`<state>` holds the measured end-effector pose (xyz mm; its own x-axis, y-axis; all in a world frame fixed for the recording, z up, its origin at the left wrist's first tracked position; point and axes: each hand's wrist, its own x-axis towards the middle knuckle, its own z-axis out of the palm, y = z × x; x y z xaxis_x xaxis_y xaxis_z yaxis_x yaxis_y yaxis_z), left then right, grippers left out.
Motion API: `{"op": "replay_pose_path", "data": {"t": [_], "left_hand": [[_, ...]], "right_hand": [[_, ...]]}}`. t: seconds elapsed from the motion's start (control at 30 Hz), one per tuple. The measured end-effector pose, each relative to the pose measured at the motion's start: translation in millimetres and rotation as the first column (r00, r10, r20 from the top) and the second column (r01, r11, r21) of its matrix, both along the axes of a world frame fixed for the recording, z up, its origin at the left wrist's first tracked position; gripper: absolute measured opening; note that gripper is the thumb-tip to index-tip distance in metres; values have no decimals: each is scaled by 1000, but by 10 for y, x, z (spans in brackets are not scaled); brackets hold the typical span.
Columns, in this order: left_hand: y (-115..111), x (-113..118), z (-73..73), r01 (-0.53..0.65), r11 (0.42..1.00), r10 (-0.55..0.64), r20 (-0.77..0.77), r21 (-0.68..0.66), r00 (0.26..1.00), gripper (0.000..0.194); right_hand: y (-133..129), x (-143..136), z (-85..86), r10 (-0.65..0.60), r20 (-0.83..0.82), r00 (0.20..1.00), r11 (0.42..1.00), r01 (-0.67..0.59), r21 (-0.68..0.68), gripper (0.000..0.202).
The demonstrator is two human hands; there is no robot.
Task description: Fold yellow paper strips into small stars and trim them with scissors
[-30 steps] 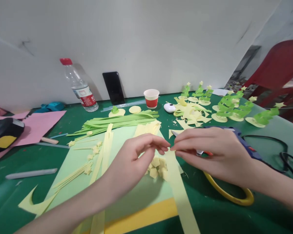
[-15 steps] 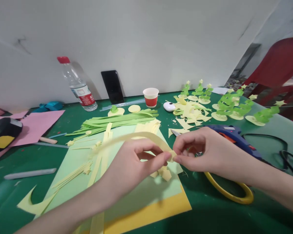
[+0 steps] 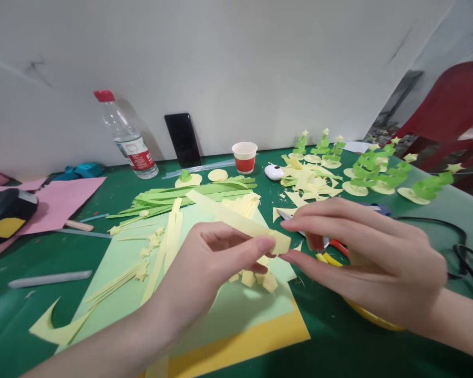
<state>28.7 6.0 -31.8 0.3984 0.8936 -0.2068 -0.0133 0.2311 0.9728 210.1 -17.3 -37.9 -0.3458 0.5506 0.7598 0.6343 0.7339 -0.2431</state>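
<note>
My left hand pinches a pale yellow paper strip near its folded end, between thumb and fingers. The strip's long tail slants up and left. My right hand is open, its thumb and fingers spread just right of the folded end; whether the thumb touches it I cannot tell. Beneath the left hand, several small folded paper pieces lie on a light green sheet. Scissors with yellow and red handles lie partly hidden behind the right hand.
Green strips, yellow strips and small paper stars lie about. Paper scraps and several star-topped green paper stands are at right. A bottle, phone, cup and tape measure stand around.
The right hand's fingers have come off the strip's end and spread apart. The strip's tail, arched before, now lies straighter. The left hand keeps its pinch.
</note>
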Motion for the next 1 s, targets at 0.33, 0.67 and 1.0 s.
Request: {"op": "replay_pose_path", "data": {"t": [0.33,0.67,1.0], "left_hand": [[0,-13,-26,44,999,-44,19,17,999,12],[-10,-14,-13,58,996,-56,-33,70,998,9],[-15,4,20,50,990,-41,-69,129,997,11]], "right_hand": [[-31,66,111,29,184,982,991,-52,122,17],[-6,54,112,51,204,978,983,-85,160,29],[22,-29,43,135,-98,986,917,-161,-364,16]]}}
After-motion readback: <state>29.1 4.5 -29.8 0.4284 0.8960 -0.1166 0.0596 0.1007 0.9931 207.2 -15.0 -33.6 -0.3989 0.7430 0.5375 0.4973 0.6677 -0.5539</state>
